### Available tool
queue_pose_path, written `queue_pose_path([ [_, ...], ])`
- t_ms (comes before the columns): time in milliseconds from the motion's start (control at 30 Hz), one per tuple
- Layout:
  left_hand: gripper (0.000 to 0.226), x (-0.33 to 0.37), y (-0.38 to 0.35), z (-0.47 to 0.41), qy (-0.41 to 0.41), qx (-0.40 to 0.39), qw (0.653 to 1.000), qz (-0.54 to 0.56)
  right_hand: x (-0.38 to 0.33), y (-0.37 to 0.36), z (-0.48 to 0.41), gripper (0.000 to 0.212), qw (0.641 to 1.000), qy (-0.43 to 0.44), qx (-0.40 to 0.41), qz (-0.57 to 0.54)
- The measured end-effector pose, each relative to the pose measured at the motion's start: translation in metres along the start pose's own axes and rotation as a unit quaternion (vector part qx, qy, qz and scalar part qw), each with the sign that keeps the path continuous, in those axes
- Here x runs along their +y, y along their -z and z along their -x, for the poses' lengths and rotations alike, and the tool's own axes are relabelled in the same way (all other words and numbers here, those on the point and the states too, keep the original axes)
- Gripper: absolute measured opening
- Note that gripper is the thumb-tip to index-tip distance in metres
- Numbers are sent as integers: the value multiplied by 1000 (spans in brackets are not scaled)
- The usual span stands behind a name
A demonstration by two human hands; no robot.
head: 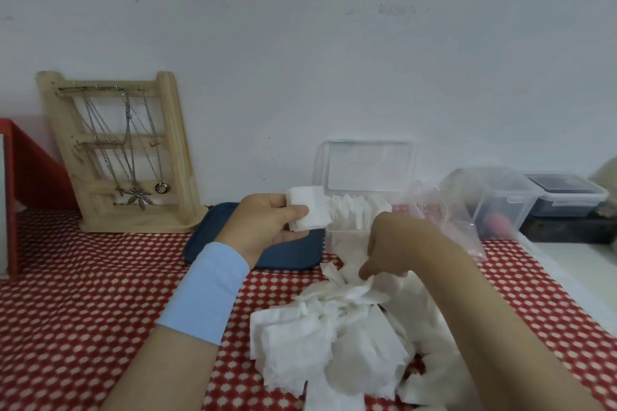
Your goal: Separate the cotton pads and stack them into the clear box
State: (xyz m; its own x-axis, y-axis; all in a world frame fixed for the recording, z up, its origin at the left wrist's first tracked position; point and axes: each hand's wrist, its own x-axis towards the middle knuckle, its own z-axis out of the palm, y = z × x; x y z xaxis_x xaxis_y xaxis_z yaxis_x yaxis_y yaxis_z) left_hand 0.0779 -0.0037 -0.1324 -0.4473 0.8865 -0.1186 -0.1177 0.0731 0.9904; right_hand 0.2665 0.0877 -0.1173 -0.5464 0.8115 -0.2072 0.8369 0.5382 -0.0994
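Observation:
A loose heap of white square cotton pads (337, 340) lies on the red dotted cloth in front of me. My left hand (267, 227) holds a small stack of pads (309, 212) between thumb and fingers, just left of the clear box (344, 237). The box stands open with its lid (369, 165) raised against the wall and a row of pads (357, 212) standing inside. My right hand (397, 245) reaches down to the top of the heap, its fingertips pinching a pad there (364, 287).
A dark blue tray (207, 230) lies under my left hand. A wooden jewellery stand (123, 150) with necklaces stands at the back left, next to a red shelf (30, 163). A crumpled clear plastic bag (457, 220) and lidded containers (500, 197) sit to the right.

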Motion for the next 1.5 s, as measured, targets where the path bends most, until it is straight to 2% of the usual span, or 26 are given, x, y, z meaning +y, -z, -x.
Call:
queue_pose_path([
  [133, 11, -2, 0, -2, 2, 2, 1000, -3, -4, -2, -4, 28, 999, 23, -7, -36],
  [200, 11, -2, -1, -2, 0, 6, 1000, -4, 1, 4, -1, 13, 996, 36, -14, -82],
  [267, 8, -1, -1, -2, -3, 21, 1000, -6, 10, 12, 1, 13, 986, 47, 8, -159],
  [333, 3, -1, -1, -2, -3, 35, 999, -3, 18, 19, 2, 15, 955, 61, 41, -287],
  [400, 6, -1, -2, -1, -1, 39, 999, 10, 23, 23, 3, 8, 892, 87, 35, -442],
  [467, 8, -1, -3, 0, 3, 34, 999, 17, 25, 24, 2, 6, 838, 111, 5, -534],
  [600, 19, 0, -9, 3, 16, -4, 999, 43, 22, 21, 0, 10, 810, 110, -26, -575],
  [767, 19, -1, -16, 6, 16, -46, 997, 54, 14, 25, 3, 5, 775, 131, 2, -618],
  [967, 27, 4, -20, 10, 15, -99, 992, 72, -4, 20, 7, 14, 825, 87, 67, -555],
  [1300, 29, 3, -22, 12, 23, -98, 991, 83, -7, 22, 8, 20, 835, 54, 103, -538],
  [1400, 38, 6, -23, 12, 39, -109, 988, 106, -6, 19, 5, 21, 846, 38, 110, -521],
  [1500, 58, 11, -23, 14, 71, -117, 983, 123, -7, 18, 5, 24, 844, 52, 91, -526],
])
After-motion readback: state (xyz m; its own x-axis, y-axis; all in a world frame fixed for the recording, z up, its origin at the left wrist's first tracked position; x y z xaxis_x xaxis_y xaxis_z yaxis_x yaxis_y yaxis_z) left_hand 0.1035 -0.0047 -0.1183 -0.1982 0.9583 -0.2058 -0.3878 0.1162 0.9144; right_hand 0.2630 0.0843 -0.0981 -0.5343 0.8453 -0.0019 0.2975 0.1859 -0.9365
